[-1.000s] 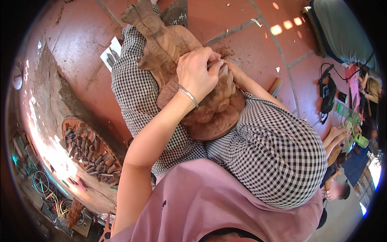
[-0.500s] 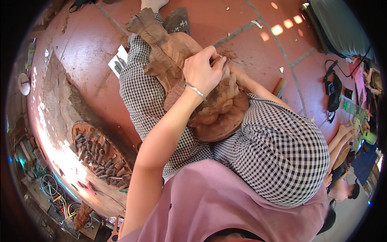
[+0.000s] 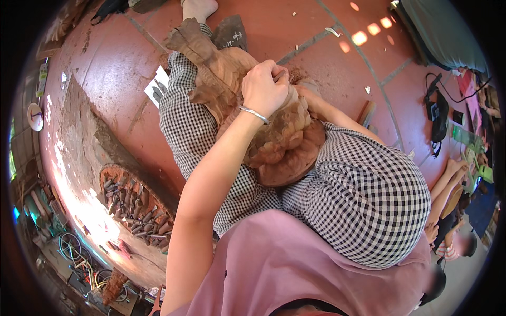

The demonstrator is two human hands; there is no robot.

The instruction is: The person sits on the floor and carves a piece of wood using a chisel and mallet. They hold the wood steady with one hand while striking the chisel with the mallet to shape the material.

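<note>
1. Left hand [image 3: 266,87]: forearm runs up from 6 o'clock, wrist w/ silver bangle [image 3: 254,114]; fingers curled shut on upper part of wood carving [image 3: 263,126], what's under the fingers can't be told.
2. Right hand: hidden behind carving; only right forearm [image 3: 337,118] shows, coming in from 4 o'clock. Open or closed — cannot tell.
3. Carving: brown, scaly relief, lies across lap on checked trousers [image 3: 363,195], long end pointing to 11 o'clock.
4. Edges/room: bare red floor [image 3: 295,26] at 12 to 2 o'clock; round tray of chisels [image 3: 139,208] at 8 o'clock, well apart from carving; paper sheet [image 3: 156,87] just beside left knee.
5. Surroundings: black cabled device [image 3: 437,116] at 3 o'clock; other people's limbs at 4 o'clock near rim.
</note>
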